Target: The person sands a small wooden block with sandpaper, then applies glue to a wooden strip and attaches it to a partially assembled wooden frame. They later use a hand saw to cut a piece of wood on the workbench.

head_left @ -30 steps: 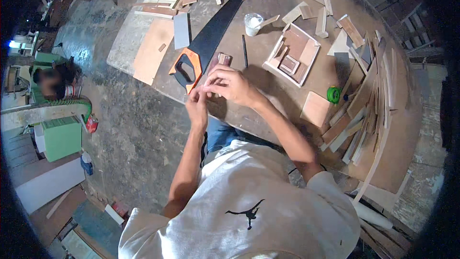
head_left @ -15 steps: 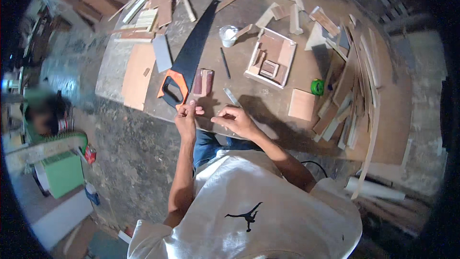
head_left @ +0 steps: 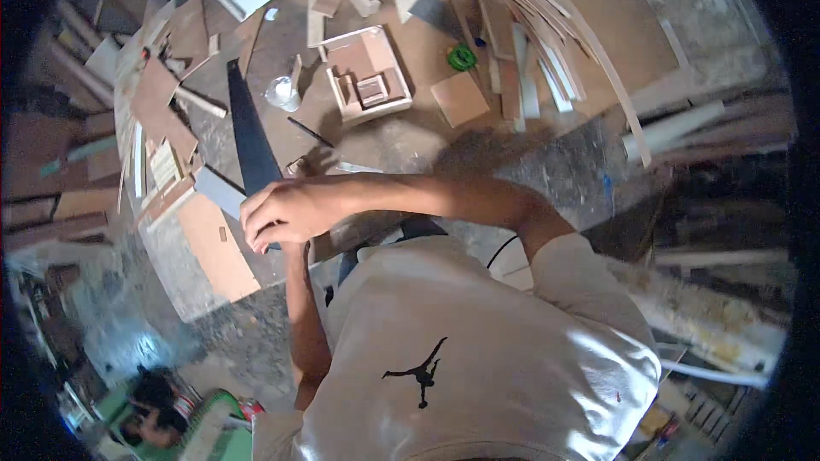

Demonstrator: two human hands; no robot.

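My right arm reaches across to the left, and my right hand (head_left: 292,212) hangs over the near end of the handsaw (head_left: 253,132). Its fingers bend downward, loosely apart, with nothing visible in them. Beneath it my left hand is hidden; only the left wrist (head_left: 295,258) and forearm show. The saw's orange handle is covered too, while its dark blade points away from me. Just beyond my right hand, a small wooden block (head_left: 296,167) peeks out. Beside it lie a thin metal strip (head_left: 360,168) and a black pen (head_left: 309,131).
A shallow wooden box (head_left: 405,105) with small parts inside stands mid-table, near a plastic cup (head_left: 282,94) of white stuff. Right of it are a green tape measure (head_left: 461,57) and a square board (head_left: 459,100). Wood strips pile at the right. Another person (head_left: 155,410) is at lower left.
My right hand has swung left across my left hand, which it now hides. The whole view has turned, so the table appears rotated and the box further left.
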